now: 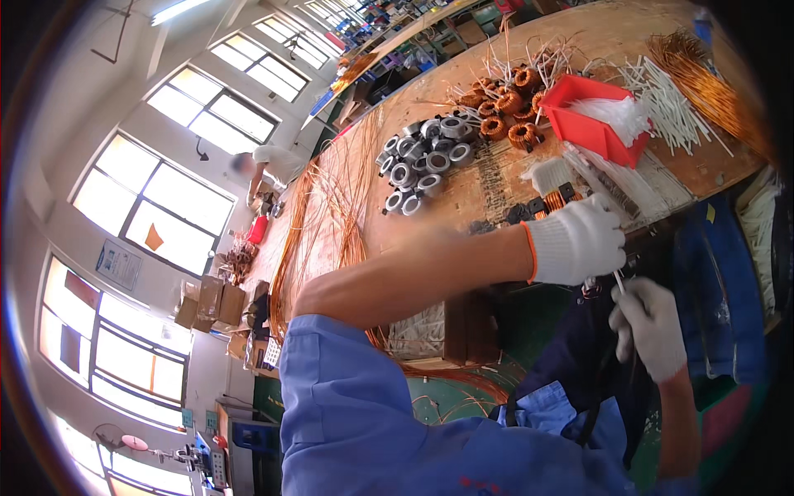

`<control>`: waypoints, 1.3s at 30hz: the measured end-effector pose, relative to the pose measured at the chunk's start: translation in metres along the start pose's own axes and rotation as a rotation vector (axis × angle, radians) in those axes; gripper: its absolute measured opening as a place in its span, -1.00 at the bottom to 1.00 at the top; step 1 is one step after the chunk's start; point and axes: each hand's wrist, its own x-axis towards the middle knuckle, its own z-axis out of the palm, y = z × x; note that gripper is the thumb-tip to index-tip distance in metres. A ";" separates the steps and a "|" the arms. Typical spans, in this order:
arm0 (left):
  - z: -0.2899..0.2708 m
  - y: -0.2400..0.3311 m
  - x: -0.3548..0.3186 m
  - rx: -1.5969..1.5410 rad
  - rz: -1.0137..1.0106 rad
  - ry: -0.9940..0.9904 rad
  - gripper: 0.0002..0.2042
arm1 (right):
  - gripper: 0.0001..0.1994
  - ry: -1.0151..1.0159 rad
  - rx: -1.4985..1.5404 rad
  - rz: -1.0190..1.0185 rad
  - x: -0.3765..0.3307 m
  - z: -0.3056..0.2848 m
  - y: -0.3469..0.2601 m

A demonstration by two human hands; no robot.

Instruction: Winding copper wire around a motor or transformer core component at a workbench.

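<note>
My left hand (581, 241), in a white knit glove with an orange cuff, reaches across at the table's near edge. Its fingers are curled, and what they hold is hidden behind the glove. Just below it, my gloved right hand (655, 329) pinches a thin white tube (619, 282) that runs up to the left hand. Beside the left glove sits a copper-wound coil with a black part (552, 201). A red bin (571, 124) with clear plastic pieces stands beyond my hands.
Grey metal rings (430, 157) and copper-wound toroid coils (513, 103) are heaped on the wooden table (397, 240). White tubes (666, 103) and a copper wire bundle (711, 87) lie far right. Long copper wires (318, 219) spread left. Another person (277, 165) works beyond.
</note>
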 end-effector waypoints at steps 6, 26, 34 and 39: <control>0.008 -0.038 -0.004 -0.282 -0.652 0.013 -0.54 | -0.77 -0.116 0.124 0.149 -0.007 -0.012 -0.008; 0.023 -0.046 -0.009 -0.592 -0.734 0.001 -0.59 | -0.86 0.720 -1.187 -1.279 0.095 -0.015 -0.016; 0.043 -0.028 -0.005 -0.439 -0.795 0.242 -0.54 | -0.81 0.452 -0.518 -0.568 0.109 -0.003 0.063; 0.043 -0.032 -0.007 -0.494 -0.778 0.240 -0.43 | -0.80 0.253 -0.584 -0.552 0.150 0.000 0.085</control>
